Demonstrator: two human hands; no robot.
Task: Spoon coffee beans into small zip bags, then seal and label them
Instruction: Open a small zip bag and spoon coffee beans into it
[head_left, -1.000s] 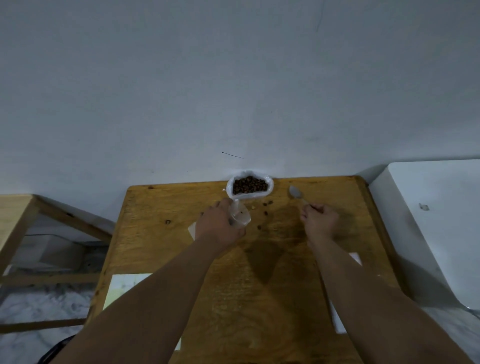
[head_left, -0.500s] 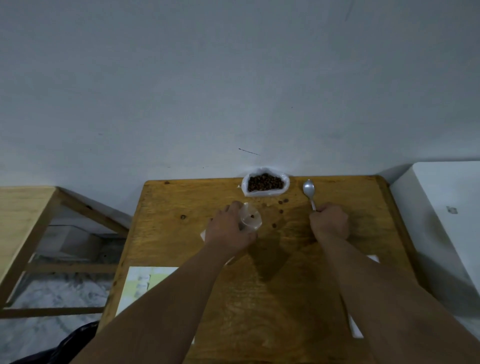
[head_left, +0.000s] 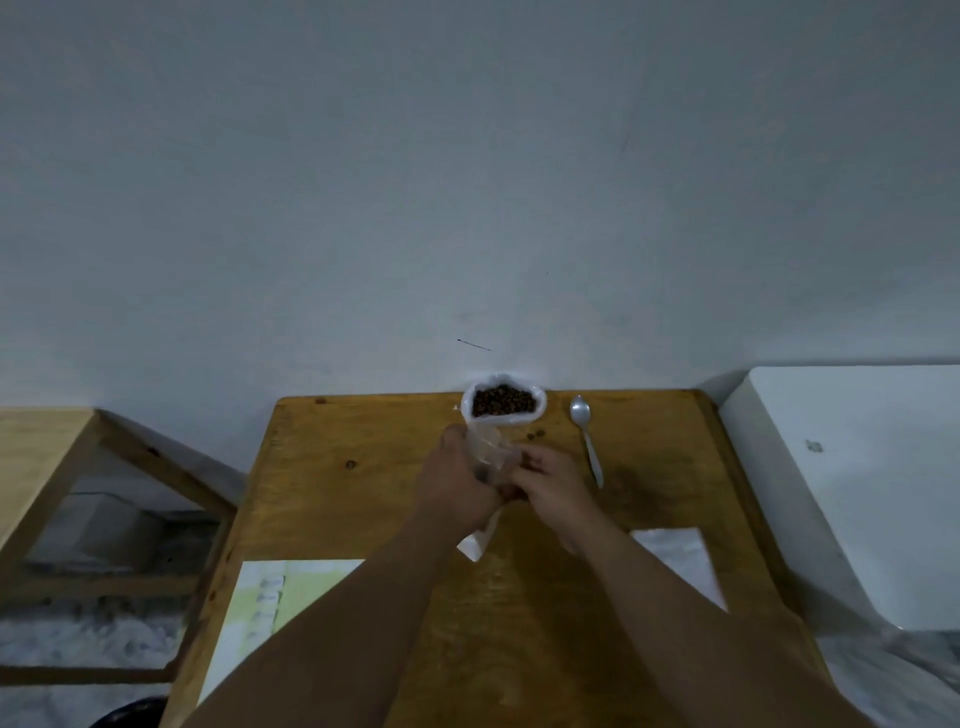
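Two hands meet on one small zip bag (head_left: 485, 452): the left hand (head_left: 457, 480) grips its side, the right hand (head_left: 550, 483) pinches its edge. Filling looks finished (few beans visible inside), sealing and labelling remain. Just beyond the grip, the bean pouch (head_left: 503, 401) sits full; the spoon (head_left: 587, 441) lies right.

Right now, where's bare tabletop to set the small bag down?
Free: left of the left hand, between the table edge and the yellow sheet; also right of the spoon. Crowded: between the open bean bag and both hands, with loose beans.
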